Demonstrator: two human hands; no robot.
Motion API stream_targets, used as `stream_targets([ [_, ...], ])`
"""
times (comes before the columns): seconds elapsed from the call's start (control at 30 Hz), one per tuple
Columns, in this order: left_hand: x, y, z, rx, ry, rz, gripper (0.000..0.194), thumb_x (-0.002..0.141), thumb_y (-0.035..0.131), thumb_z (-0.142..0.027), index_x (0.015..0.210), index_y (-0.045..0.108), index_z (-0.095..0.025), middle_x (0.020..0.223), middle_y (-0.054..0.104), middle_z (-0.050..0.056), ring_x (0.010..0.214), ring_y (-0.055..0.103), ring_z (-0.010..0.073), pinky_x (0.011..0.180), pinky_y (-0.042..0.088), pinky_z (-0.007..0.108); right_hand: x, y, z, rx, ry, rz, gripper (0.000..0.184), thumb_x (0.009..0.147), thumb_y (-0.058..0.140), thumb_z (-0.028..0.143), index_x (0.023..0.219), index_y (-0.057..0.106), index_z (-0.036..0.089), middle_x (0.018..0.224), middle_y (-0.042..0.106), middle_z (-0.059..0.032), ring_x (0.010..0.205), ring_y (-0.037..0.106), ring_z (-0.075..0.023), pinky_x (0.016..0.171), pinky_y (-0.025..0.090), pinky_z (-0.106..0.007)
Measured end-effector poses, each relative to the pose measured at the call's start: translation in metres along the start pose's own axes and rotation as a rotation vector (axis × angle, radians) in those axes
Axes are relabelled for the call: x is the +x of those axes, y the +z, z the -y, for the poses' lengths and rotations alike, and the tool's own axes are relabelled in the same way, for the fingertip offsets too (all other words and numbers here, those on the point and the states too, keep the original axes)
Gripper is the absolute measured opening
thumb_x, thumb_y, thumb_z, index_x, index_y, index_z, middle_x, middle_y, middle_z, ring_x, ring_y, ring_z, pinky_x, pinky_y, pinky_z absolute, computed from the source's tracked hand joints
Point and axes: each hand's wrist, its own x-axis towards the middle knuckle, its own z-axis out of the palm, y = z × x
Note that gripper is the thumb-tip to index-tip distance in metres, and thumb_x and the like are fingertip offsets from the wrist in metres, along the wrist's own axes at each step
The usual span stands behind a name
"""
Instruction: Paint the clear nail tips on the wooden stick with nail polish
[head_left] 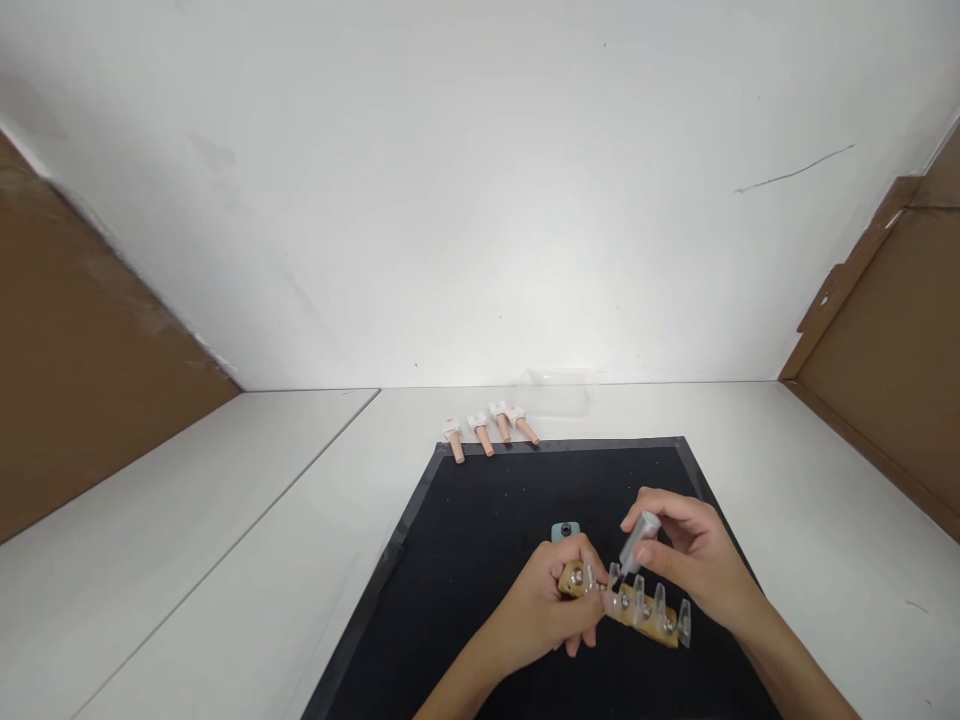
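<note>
My left hand (551,610) is closed around the left part of a wooden nail tip stand (664,628), which slants down to the right over the black mat. Several clear false nail tips (660,603) stand up from its round silvery holders. Between the thumb and fingers of my right hand (694,555) is a nail polish brush (640,540) with a silver-grey cap handle. Its dark tip points down at one of the clear nails beside my left fingertips; whether it touches cannot be made out. Just behind my left hand lies a small light-blue bottle or container (565,530), partly hidden.
Several bottles with peach-coloured caps (484,438) lie at the back left edge of the black mat (465,570). A clear plastic tray (562,398) rests behind them, near the white wall (480,200). Brown cardboard panels (900,370) flank both sides.
</note>
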Motion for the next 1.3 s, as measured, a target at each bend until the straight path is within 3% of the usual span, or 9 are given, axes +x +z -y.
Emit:
stream_targets([
  [0.13,0.000,0.000,0.000,-0.005,-0.005,0.005,0.015,0.064,0.061,-0.018,0.066,0.046,-0.018,0.039,0.051,-0.009,0.029,0.039,0.0030,0.030,0.028,0.012,0.000,0.001,0.003,-0.030,-0.029,0.102,0.025,0.076,0.070,0.044,0.069,0.067,0.020,0.059,0.050,0.0022,0.055,0.046,-0.0131,0.053,0.041,-0.026],
  [0.4,0.000,-0.001,-0.001,-0.032,-0.010,0.014,0.019,0.063,0.064,-0.020,0.068,0.046,-0.018,0.039,0.053,-0.009,0.028,0.038,0.0027,0.029,0.026,0.011,0.001,-0.002,-0.006,-0.053,-0.027,-0.095,0.021,0.078,0.069,0.040,0.074,0.067,0.020,0.063,0.056,0.0003,0.057,0.049,-0.0143,0.055,0.042,-0.027],
  [0.53,0.000,-0.002,0.000,-0.042,-0.027,0.010,0.017,0.062,0.062,-0.019,0.068,0.046,-0.018,0.039,0.054,-0.009,0.027,0.038,0.0027,0.028,0.025,0.011,-0.001,-0.005,-0.005,0.040,-0.073,0.010,0.028,0.079,0.066,0.049,0.077,0.068,0.021,0.062,0.055,0.0006,0.054,0.049,-0.0132,0.051,0.041,-0.026],
  [0.63,0.000,-0.003,0.001,-0.058,-0.040,0.024,0.016,0.061,0.061,-0.017,0.069,0.046,-0.018,0.039,0.055,-0.008,0.026,0.038,0.0029,0.028,0.025,0.011,-0.001,-0.004,-0.004,-0.003,-0.080,0.064,0.021,0.079,0.069,0.042,0.076,0.068,0.021,0.061,0.054,0.0014,0.055,0.049,-0.0131,0.053,0.042,-0.025],
  [0.8,0.000,-0.004,0.003,-0.057,-0.028,0.034,0.019,0.062,0.063,-0.018,0.070,0.046,-0.018,0.039,0.056,-0.008,0.026,0.038,0.0031,0.027,0.024,0.011,0.000,-0.002,-0.008,-0.086,-0.016,-0.066,0.009,0.077,0.069,0.029,0.073,0.068,0.021,0.062,0.058,0.0006,0.057,0.052,-0.0142,0.057,0.044,-0.026],
  [0.97,-0.001,-0.004,0.003,-0.048,-0.032,0.026,0.019,0.063,0.064,-0.020,0.069,0.046,-0.018,0.038,0.055,-0.008,0.026,0.038,0.0026,0.027,0.023,0.010,-0.001,-0.005,-0.012,-0.031,0.008,-0.201,0.005,0.076,0.069,0.026,0.074,0.069,0.021,0.061,0.060,0.0008,0.055,0.052,-0.0138,0.053,0.044,-0.025],
  [1.17,0.000,-0.004,0.003,-0.059,-0.035,0.028,0.025,0.062,0.069,-0.025,0.069,0.045,-0.018,0.038,0.055,-0.008,0.026,0.038,0.0024,0.026,0.024,0.010,-0.002,-0.005,-0.008,0.053,-0.011,-0.063,0.005,0.075,0.070,0.025,0.072,0.069,0.021,0.059,0.059,0.0018,0.053,0.051,-0.0119,0.050,0.042,-0.022],
  [1.3,0.001,-0.005,0.003,-0.078,-0.025,0.029,0.030,0.062,0.073,-0.030,0.069,0.045,-0.018,0.038,0.055,-0.007,0.025,0.039,0.0027,0.026,0.024,0.010,0.001,-0.003,-0.010,-0.021,0.032,-0.118,0.006,0.075,0.069,0.026,0.073,0.069,0.021,0.061,0.062,0.0003,0.054,0.053,-0.0131,0.053,0.044,-0.024],
])
